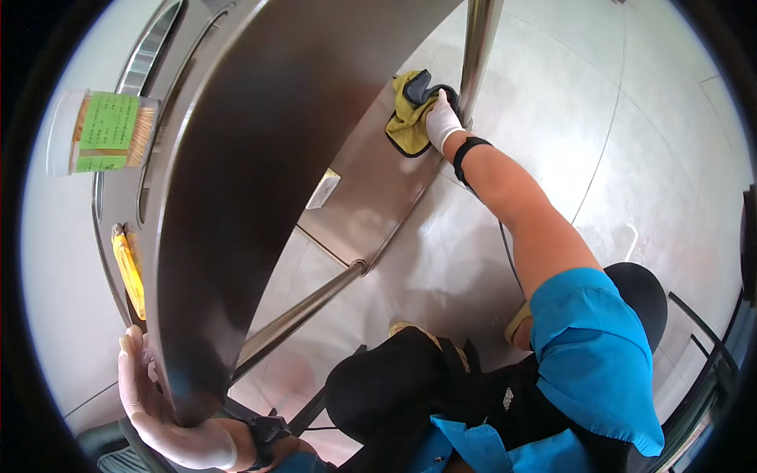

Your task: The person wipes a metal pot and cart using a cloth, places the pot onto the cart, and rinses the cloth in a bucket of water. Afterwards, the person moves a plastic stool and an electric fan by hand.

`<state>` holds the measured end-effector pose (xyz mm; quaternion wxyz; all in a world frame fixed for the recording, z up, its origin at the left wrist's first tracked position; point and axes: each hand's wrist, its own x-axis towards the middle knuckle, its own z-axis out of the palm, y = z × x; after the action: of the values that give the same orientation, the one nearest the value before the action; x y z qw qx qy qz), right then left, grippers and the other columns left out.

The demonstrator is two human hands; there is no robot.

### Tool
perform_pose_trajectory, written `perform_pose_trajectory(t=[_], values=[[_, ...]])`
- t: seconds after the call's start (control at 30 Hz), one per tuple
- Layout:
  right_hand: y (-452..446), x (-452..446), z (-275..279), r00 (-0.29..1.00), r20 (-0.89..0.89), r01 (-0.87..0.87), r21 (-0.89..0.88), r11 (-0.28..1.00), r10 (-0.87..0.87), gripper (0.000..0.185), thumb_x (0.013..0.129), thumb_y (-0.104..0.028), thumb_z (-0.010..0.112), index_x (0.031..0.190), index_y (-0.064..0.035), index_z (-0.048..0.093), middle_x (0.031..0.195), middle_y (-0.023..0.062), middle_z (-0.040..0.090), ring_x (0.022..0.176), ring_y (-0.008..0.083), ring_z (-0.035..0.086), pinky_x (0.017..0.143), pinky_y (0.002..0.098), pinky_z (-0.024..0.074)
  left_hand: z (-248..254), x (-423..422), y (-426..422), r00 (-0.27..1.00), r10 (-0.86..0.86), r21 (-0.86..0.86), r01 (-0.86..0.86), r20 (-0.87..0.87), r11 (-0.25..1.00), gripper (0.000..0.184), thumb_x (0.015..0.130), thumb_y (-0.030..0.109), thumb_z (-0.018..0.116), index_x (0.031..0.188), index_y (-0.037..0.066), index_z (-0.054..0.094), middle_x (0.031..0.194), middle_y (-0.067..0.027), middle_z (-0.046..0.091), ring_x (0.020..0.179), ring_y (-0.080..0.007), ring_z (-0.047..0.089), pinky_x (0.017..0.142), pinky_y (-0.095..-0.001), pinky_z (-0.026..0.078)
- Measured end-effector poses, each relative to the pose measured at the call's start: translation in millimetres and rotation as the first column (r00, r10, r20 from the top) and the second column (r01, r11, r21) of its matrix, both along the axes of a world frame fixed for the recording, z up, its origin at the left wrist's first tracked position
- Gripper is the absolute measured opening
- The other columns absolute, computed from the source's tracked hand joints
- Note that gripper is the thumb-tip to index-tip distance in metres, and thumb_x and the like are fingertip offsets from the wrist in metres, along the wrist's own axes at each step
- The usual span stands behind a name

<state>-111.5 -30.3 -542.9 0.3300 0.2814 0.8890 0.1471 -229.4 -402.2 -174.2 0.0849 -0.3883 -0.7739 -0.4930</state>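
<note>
My right hand (443,124), in a white glove, is closed on a yellow-and-grey cloth (407,120) with dark edging. It presses the cloth to the metal lower shelf (374,201), close beside a round metal leg (482,47). My left hand (169,422), also gloved, wraps around the near end of a stainless steel table (236,205), its fingers on the top side and its palm against the rim. Just beyond those fingertips lies a narrow yellow item (129,272) whose kind I cannot make out.
On the tabletop, a clear tub of toothpicks (147,130) bears a green label. A small pale block (323,189) lies on the lower shelf. A second metal leg (303,311) slants toward me. My knees (386,378) are near the table, above a tiled floor (568,102).
</note>
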Motion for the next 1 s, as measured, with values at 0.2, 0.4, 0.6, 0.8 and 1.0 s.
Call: perform_pose_trajectory(t=[0.2, 0.4, 0.6, 0.8, 1.0], values=[[6.6, 1.2, -17.9, 0.997, 0.075, -0.020, 0.034, 0.999, 0.017, 0.037, 0.089, -0.018, 0.051, 0.123, -0.0045, 0.060, 0.125, 0.0107, 0.060, 0.120, 0.0300, 0.053, 0.106, 0.0519, 0.0275, 2.5, -1.1, 2.4, 0.996, -0.049, -0.107, 0.040, -0.077, 0.993, 0.062, 0.099, 0.035, 0.014, 0.128, -0.008, 0.047, 0.124, -0.0229, 0.055, 0.117, -0.0301, 0.054, 0.103, -0.0392, 0.043], [0.2, 10.4, -20.8, 0.950, -0.267, 0.186, 0.060, 0.981, -0.164, 0.026, 0.087, -0.018, 0.053, 0.109, -0.0122, 0.066, 0.107, 0.0067, 0.067, 0.103, 0.0266, 0.062, 0.101, 0.0480, 0.0344, -2.3, 0.3, 5.9, 0.999, -0.039, 0.018, 0.039, -0.026, 0.999, 0.064, 0.098, 0.036, 0.011, 0.129, -0.008, 0.046, 0.124, -0.0226, 0.055, 0.117, -0.0301, 0.054, 0.103, -0.0388, 0.043], [-13.1, -9.9, -27.0, 0.996, 0.020, 0.089, 0.118, 0.989, -0.092, 0.036, 0.090, -0.019, 0.050, 0.121, -0.0038, 0.059, 0.119, 0.0164, 0.061, 0.113, 0.0382, 0.056, 0.097, 0.0635, 0.0324, -5.4, 2.3, 8.7, 0.998, -0.045, 0.040, 0.043, 0.040, 0.998, 0.065, 0.097, 0.038, 0.011, 0.130, -0.007, 0.045, 0.125, -0.0219, 0.055, 0.118, -0.0299, 0.054, 0.104, -0.0397, 0.042], [-73.5, -6.7, -39.2, 0.841, -0.449, 0.301, -0.076, 0.950, -0.303, 0.029, 0.090, -0.025, 0.048, 0.108, -0.0062, 0.060, 0.105, 0.0133, 0.065, 0.099, 0.0319, 0.061, 0.095, 0.0581, 0.0379, -10.1, 0.6, 11.6, 0.999, -0.045, 0.024, 0.045, -0.013, 0.999, 0.065, 0.097, 0.039, 0.011, 0.130, -0.006, 0.044, 0.125, -0.0212, 0.055, 0.117, -0.0285, 0.054, 0.103, -0.0385, 0.044], [-160.5, -13.6, -16.1, 0.762, -0.469, 0.047, -0.646, 0.762, -0.445, 0.018, 0.085, -0.016, 0.053, 0.096, -0.0044, 0.060, 0.091, 0.0148, 0.069, 0.087, 0.0297, 0.068, 0.073, 0.0420, 0.0501, -10.6, -6.8, 2.8, 0.976, -0.202, -0.036, 0.199, -0.086, 0.979, 0.061, 0.098, 0.031, 0.009, 0.129, -0.007, 0.044, 0.124, -0.0208, 0.055, 0.113, -0.0264, 0.056, 0.102, -0.0375, 0.045]])
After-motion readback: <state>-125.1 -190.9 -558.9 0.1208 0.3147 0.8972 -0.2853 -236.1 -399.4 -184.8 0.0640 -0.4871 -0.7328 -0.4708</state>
